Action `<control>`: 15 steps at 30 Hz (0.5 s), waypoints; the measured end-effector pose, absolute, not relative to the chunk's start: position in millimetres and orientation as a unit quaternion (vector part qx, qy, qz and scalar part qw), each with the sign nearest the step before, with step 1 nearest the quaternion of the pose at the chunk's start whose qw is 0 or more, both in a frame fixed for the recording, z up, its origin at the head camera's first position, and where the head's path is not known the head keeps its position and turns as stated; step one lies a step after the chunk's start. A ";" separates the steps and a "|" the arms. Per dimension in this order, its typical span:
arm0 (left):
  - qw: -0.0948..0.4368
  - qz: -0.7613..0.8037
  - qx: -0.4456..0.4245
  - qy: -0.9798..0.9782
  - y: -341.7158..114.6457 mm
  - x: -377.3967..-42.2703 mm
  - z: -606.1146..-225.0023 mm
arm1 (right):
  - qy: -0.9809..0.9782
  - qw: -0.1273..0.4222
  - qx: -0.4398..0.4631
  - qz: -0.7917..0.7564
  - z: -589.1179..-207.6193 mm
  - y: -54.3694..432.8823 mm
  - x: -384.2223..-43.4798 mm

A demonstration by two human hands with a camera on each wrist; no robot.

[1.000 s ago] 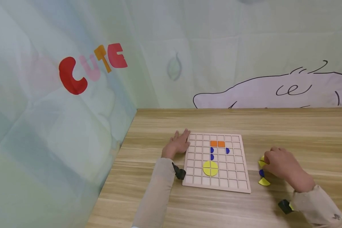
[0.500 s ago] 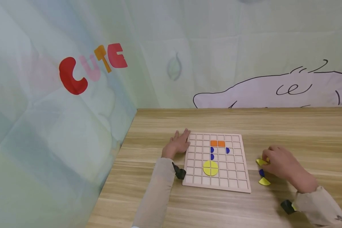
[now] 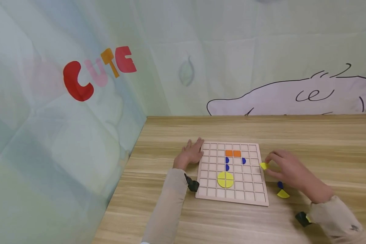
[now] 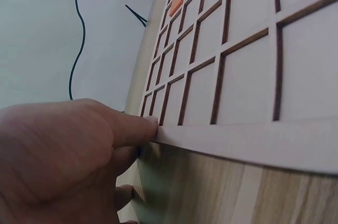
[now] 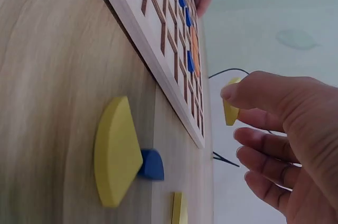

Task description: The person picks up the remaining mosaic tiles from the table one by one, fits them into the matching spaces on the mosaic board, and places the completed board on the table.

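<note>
Between thumb and index finger, my right hand [image 3: 292, 173] pinches a yellow quarter-circle tile [image 3: 264, 166], raised at the right edge of the wooden grid board [image 3: 248, 187]. My left hand [image 3: 189, 156] rests against the board's left edge, fingers extended; in the left wrist view a fingertip touches the rim. On the board lie two orange squares [image 3: 233, 153], several blue half-circles [image 3: 227, 167] and a yellow circle [image 3: 225, 180] made of quarter tiles. Below my right hand, a blue tile [image 3: 280, 185] and another yellow quarter-circle tile [image 3: 283, 194] lie on the table.
The right wrist view shows one more yellow tile [image 5: 179, 208] on the table, cut by the frame's lower edge. Wood-grain table [image 3: 231, 220] surrounds the board. Printed cloth walls [image 3: 177, 51] stand behind and to the left.
My right hand has picked up a yellow quarter-circle tile from the tabletop and carried it left to the board's right edge. The left hand and board stay put.
</note>
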State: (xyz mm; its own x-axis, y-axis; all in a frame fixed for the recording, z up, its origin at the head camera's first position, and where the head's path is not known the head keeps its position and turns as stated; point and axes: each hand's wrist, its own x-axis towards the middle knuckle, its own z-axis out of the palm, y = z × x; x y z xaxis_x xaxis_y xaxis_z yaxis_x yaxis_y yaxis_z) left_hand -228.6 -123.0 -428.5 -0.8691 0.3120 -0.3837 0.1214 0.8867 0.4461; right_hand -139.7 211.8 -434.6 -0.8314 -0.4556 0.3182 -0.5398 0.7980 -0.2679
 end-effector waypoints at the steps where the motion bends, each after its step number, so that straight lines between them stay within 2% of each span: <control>1: 0.228 0.210 0.116 0.944 -123.2 -228.5 -428.3 | -0.938 0.122 0.269 0.179 -435.1 209.9 -140.3; 7: 0.226 0.211 0.120 0.944 -123.7 -228.5 -428.1 | -0.925 0.140 0.300 0.186 -436.3 198.5 -144.5; 15: 0.229 0.213 0.120 0.942 -123.9 -228.6 -427.8 | -0.922 0.134 0.320 0.172 -439.7 180.8 -148.6</control>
State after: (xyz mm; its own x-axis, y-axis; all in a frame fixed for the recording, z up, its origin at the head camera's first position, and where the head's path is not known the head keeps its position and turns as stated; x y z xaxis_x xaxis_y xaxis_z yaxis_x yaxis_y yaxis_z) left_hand -228.6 -123.9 -427.8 -0.8665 0.3227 -0.3809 0.1278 0.8810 0.4555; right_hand -148.6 180.8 -439.7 -0.7601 -0.5436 0.3561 -0.6353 0.7368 -0.2314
